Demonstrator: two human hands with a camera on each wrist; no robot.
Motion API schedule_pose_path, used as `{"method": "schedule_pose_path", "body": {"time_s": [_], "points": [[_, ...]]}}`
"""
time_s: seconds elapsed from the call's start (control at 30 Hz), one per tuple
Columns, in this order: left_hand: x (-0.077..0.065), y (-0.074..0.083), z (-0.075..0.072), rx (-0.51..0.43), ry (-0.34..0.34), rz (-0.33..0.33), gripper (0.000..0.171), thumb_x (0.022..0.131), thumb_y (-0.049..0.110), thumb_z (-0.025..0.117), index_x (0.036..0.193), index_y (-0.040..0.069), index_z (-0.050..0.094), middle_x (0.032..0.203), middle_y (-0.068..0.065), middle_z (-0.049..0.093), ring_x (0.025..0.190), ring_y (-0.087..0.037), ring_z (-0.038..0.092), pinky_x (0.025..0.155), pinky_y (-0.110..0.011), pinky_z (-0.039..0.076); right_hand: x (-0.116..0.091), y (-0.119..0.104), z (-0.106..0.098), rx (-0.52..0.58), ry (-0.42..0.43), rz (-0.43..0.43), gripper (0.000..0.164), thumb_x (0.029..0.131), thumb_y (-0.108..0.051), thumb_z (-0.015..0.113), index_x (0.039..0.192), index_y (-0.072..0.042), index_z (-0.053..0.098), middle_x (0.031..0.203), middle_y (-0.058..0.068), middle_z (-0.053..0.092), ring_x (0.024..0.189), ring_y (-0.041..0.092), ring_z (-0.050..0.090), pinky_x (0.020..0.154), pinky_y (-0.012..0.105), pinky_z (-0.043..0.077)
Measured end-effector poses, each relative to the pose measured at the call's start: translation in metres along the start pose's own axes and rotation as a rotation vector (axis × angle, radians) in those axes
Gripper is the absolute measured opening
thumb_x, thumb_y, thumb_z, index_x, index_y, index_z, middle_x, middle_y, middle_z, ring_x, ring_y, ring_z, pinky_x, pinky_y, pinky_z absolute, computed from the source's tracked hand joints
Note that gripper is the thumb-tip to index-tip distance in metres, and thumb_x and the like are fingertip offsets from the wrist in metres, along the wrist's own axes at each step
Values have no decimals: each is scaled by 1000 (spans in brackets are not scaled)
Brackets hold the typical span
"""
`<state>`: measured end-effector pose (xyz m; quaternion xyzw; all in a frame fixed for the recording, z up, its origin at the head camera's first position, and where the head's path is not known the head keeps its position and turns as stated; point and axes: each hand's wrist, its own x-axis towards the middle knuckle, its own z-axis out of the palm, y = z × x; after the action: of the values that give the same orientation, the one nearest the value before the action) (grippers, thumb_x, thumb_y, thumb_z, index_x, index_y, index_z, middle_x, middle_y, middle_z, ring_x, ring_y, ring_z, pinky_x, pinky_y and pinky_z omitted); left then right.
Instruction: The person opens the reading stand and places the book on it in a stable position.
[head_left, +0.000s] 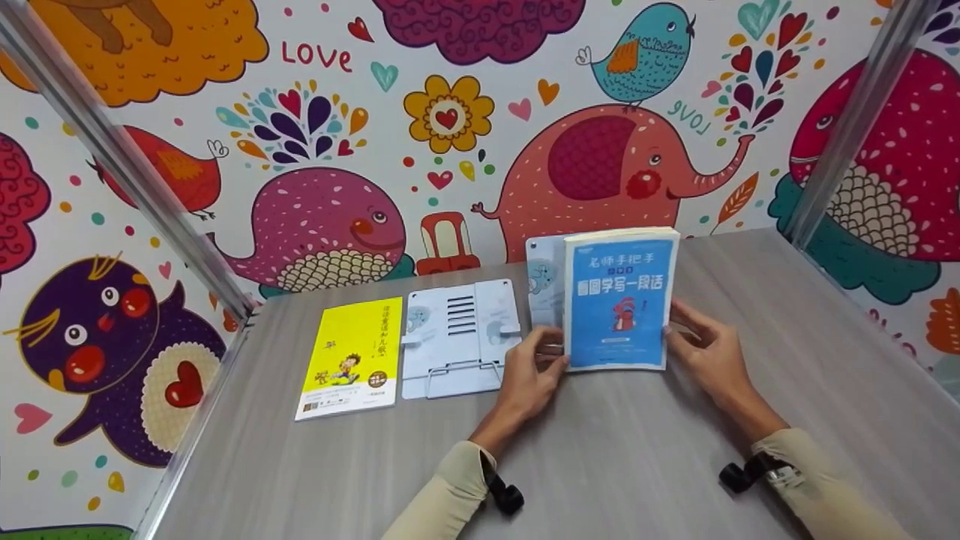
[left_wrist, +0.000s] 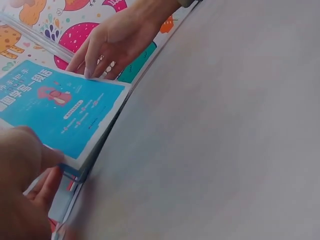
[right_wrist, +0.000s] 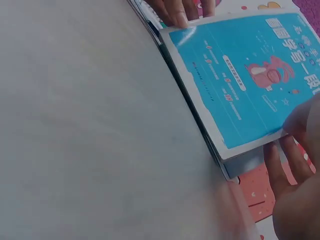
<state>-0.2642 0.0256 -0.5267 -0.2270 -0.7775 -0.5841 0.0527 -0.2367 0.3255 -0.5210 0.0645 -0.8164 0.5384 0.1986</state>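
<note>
Near the table's back edge (head_left: 727, 241), left hand (head_left: 529, 376) and right hand (head_left: 711, 358) pinch a blue book (head_left: 621, 330), long axis rising between them.

Light catches your blue book (head_left: 619, 300) in the right wrist view: slick, glossy paper cover, and the page edges are plain matt paper. Over to your yellow book (head_left: 352, 356), smooth printed paper again. Your stand (head_left: 461, 346) looks smooth and hard, its leg (head_left: 465, 365) thin metal wire. Below, the surface (head_left: 611, 450) runs matt, wood-grained. Your sleeves (head_left: 442, 495) are matt cloth! The wall (head_left: 442, 180) is smooth, printed; the posts (head_left: 126, 150), shiny bare metal.
</note>
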Motion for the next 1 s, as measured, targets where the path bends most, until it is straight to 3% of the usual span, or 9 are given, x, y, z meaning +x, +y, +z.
{"method": "schedule_pose_path", "body": {"time_s": [0.13,0.33,0.57,0.77,1.0], "points": [[2,0,-3,3,35,5,32,100,5,76,130,13,70,128,-8,73,109,-15,76,95,-26,62,-1,-8,4,-18,16,-2,57,108,-16,67,163,-17,49,159,13,61,137,2,63,104,8,48],[8,3,-9,16,118,48,31,100,6,76,131,12,71,127,-8,71,110,-16,76,97,-26,62,6,-24,13,21,77,-42,55,106,-9,68,159,-17,55,151,14,66,125,-2,66,102,10,52],[19,8,-14,52,165,117,29,102,11,76,131,12,72,123,-6,75,114,-14,73,98,-26,62,16,-42,19,28,137,-51,53,107,-14,68,157,-28,55,154,3,66,134,18,67,103,12,52],[30,12,-10,124,221,116,25,101,19,78,126,17,77,118,1,78,108,-14,70,93,-31,61,32,-43,19,33,173,-45,50,110,-19,64,157,-31,54,157,-1,63,140,24,64,108,16,52],[41,9,-9,199,222,89,27,101,23,79,127,18,78,120,4,80,106,-15,65,93,-31,58,39,-36,18,29,173,-3,49,111,-24,62,158,-31,53,159,-1,61,141,25,63,107,17,53]]}}
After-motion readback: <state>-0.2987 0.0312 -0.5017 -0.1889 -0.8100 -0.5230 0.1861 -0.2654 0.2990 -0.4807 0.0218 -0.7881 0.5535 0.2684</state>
